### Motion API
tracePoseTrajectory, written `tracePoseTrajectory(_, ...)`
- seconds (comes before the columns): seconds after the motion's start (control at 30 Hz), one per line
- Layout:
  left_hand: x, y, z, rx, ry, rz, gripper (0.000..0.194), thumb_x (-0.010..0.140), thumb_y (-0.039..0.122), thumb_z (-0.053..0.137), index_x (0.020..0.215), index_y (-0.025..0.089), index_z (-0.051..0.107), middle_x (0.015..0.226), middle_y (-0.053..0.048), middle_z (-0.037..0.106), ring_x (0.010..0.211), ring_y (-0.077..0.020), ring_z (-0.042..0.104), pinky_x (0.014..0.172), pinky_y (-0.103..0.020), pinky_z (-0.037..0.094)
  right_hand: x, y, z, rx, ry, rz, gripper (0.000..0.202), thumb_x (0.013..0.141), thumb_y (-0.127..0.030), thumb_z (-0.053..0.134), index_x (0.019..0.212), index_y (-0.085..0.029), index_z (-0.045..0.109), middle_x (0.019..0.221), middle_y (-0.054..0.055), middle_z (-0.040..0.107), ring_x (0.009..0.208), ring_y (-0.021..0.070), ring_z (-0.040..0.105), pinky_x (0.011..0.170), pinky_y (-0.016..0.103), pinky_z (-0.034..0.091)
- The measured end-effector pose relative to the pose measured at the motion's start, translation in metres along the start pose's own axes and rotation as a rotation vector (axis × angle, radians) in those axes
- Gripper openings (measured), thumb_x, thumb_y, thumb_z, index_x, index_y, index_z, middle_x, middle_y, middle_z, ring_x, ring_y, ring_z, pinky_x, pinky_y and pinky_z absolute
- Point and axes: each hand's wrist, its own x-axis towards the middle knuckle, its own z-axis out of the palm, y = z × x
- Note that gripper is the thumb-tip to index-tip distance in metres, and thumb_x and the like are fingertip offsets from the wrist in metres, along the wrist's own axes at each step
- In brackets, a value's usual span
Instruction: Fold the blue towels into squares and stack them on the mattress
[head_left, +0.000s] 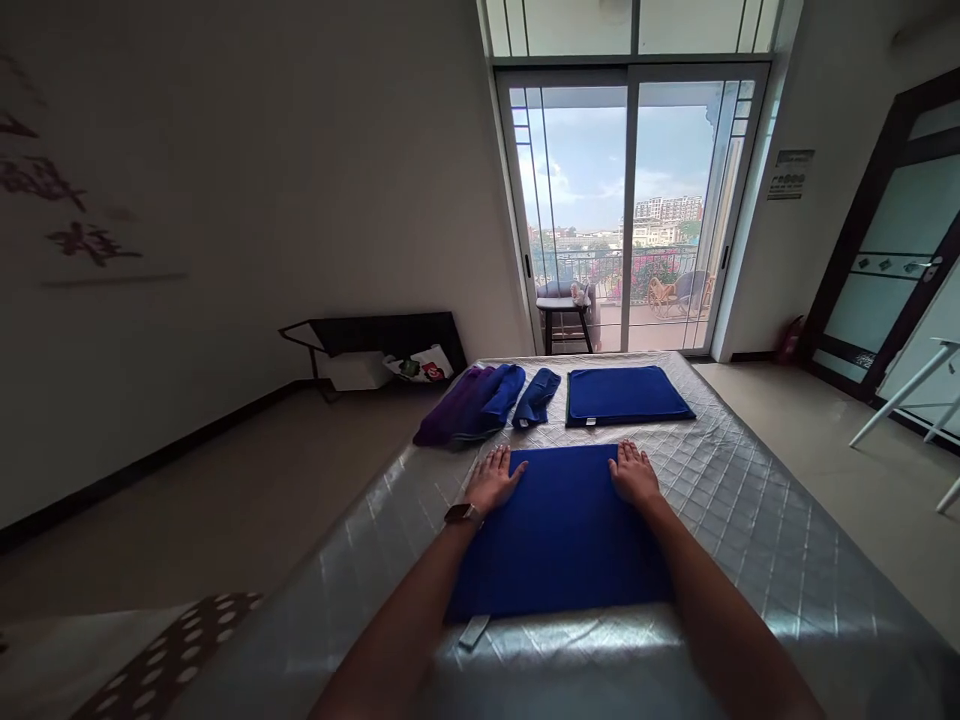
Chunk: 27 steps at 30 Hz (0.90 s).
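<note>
A blue cloth lies flat and squared on the quilted silver surface, with a pale tag at its near left edge. My left hand, with a watch on the wrist, rests flat on its far left corner, fingers spread. On the far right corner lies my right hand, palm down with fingers out. Beyond it sits a flat stack of folded blue cloth. To the stack's left are a small folded blue piece and a loose pile of purple and blue cloths.
Past the left far edge of the silver surface, a black rack holds a white box and a bag. A stool stands by the glass sliding door. White metal legs stand at the right, and a polka-dot cloth lies lower left.
</note>
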Motion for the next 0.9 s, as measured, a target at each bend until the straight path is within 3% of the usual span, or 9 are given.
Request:
tracePoseTrajectory(0.1,0.001,0.004,-0.010,0.033,-0.008,-0.021,0.084,0.095,0.066,0.011,0.154,0.011,0.030,0.161,-0.017,0.027,0.148,-0.0318,0.027,0.120,-0.052,0.022,-0.002,-0.001,-0.002,0.018,-0.010,0.007,0.065,0.100,-0.036,0.019,0.157,-0.005,0.019,0.164,0.012,0.017,0.153,0.0168,0.008,0.122,0.037,0.006)
tracePoseTrajectory(0.2,0.002,0.025,-0.020,0.064,0.017,-0.010,0.082,0.096,0.064,0.015,0.153,0.007,0.032,0.160,-0.020,0.027,0.148,-0.0332,0.026,0.121,-0.051,0.020,-0.003,-0.002,-0.003,0.033,-0.010,0.009,0.065,0.100,-0.036,0.020,0.157,-0.004,0.019,0.164,0.012,0.018,0.152,0.0168,0.009,0.122,0.037,0.006)
tracePoseTrajectory(0.3,-0.001,0.074,-0.022,0.051,0.071,0.186,0.074,0.100,0.056,0.013,0.152,0.009,0.034,0.162,-0.015,0.027,0.150,-0.0278,0.023,0.122,-0.044,0.021,-0.002,-0.002,-0.003,0.043,-0.016,0.011,0.064,0.100,-0.035,0.020,0.156,-0.003,0.020,0.164,0.013,0.018,0.152,0.0174,0.010,0.122,0.038,0.006)
tracePoseTrajectory(0.43,-0.011,0.152,-0.007,-0.016,0.126,0.462,0.064,0.103,0.049,0.013,0.151,0.015,0.039,0.159,-0.011,0.036,0.149,-0.0254,0.028,0.121,-0.045,0.025,-0.003,0.001,-0.002,0.019,-0.022,-0.011,0.063,0.099,-0.030,0.023,0.157,-0.005,0.019,0.164,0.012,0.017,0.153,0.0173,0.008,0.122,0.038,0.007)
tracePoseTrajectory(0.53,-0.017,0.180,0.003,-0.031,0.146,0.517,0.059,0.104,0.043,0.014,0.152,0.019,0.039,0.158,-0.010,0.039,0.148,-0.0250,0.030,0.120,-0.047,0.026,-0.002,0.003,-0.001,-0.003,-0.030,-0.032,0.063,0.098,-0.026,0.025,0.157,-0.006,0.019,0.164,0.011,0.017,0.153,0.0168,0.007,0.122,0.038,0.008)
tracePoseTrajectory(0.63,-0.015,0.168,0.008,-0.034,0.109,0.469,0.059,0.104,0.045,0.015,0.152,0.019,0.037,0.158,-0.011,0.038,0.147,-0.0260,0.031,0.120,-0.048,0.026,0.000,0.004,0.001,0.003,-0.009,-0.029,0.062,0.099,-0.029,0.025,0.157,-0.007,0.022,0.164,0.011,0.020,0.152,0.0176,0.011,0.122,0.037,0.010)
tracePoseTrajectory(0.77,-0.007,0.116,0.008,-0.013,0.080,0.384,0.058,0.103,0.048,0.021,0.153,0.024,0.035,0.160,-0.010,0.034,0.148,-0.0275,0.029,0.120,-0.050,0.025,0.005,0.009,0.003,0.051,0.083,0.014,0.058,0.101,-0.032,0.024,0.154,-0.009,0.031,0.161,0.011,0.031,0.149,0.0190,0.023,0.120,0.035,0.016)
tracePoseTrajectory(0.9,0.000,0.070,0.007,-0.043,0.059,0.211,0.060,0.102,0.052,0.019,0.154,0.027,0.033,0.161,-0.010,0.032,0.149,-0.0289,0.026,0.120,-0.053,0.022,0.009,0.019,0.007,0.077,0.165,0.048,0.055,0.101,-0.031,0.028,0.151,-0.011,0.039,0.157,0.011,0.038,0.147,0.0199,0.030,0.119,0.033,0.018)
